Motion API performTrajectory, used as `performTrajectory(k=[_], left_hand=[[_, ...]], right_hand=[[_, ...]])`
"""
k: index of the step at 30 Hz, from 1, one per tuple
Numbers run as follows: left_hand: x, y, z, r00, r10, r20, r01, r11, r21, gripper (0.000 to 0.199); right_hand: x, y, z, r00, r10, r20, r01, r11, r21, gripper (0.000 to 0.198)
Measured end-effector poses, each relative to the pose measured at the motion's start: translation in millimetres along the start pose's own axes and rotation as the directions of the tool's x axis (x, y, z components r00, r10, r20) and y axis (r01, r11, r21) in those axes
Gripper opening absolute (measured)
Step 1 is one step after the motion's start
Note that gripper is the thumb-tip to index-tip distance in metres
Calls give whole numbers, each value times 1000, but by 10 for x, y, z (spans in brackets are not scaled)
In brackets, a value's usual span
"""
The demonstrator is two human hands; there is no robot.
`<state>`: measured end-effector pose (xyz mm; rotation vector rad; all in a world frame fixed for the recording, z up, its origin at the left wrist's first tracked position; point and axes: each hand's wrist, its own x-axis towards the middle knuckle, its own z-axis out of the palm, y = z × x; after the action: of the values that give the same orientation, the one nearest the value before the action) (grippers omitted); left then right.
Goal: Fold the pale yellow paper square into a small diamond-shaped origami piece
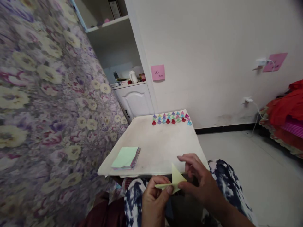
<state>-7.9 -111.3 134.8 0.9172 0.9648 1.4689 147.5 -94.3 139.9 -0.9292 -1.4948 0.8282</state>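
A pale yellow sheet of paper (177, 177), partly folded with one pointed flap standing up, is held just past the table's near edge, above my lap. My left hand (156, 195) pinches its lower left part between thumb and fingers. At the paper's right side, the thumb of my right hand (197, 176) touches the fold, while its fingers are spread apart and raised. On the table's left side lies a stack of square coloured paper (125, 157) with a light green sheet on top.
The cloth-covered table (153, 142) bears rows of small folded paper pieces (169, 117) along its far edge. A flowered curtain (59, 110) hangs at the left. A white cabinet (136, 101) stands behind, and a red cloth (288, 104) lies at the right.
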Motion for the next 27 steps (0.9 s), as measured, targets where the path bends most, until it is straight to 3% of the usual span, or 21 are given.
performTrajectory(k=[2,6,13,17,23,27], left_hand=[[-16,12,26,1000,-11,-26,11,1000,-13,19],[-37,37,40,999,4,-50,-5,1000,-12,19],[-52,70,47,999,54,-1,-54,998,-15,17],[-62,78,76,996,85,-39,-86,996,-4,18],[-79,20,51,999,-48,-2,48,998,30,20],[-73,-40,36,996,-84,-19,84,996,-2,22]], right_hand=[[-12,-5,9,997,-70,-36,67,995,-73,49],[-30,-14,39,979,-171,108,177,983,-54,33],[-76,-29,153,990,-111,86,111,994,14,13],[-63,-19,152,986,-121,111,116,992,52,6],[-24,-72,105,978,106,182,-112,993,27,8],[-25,-56,149,925,334,180,-365,914,178,13]])
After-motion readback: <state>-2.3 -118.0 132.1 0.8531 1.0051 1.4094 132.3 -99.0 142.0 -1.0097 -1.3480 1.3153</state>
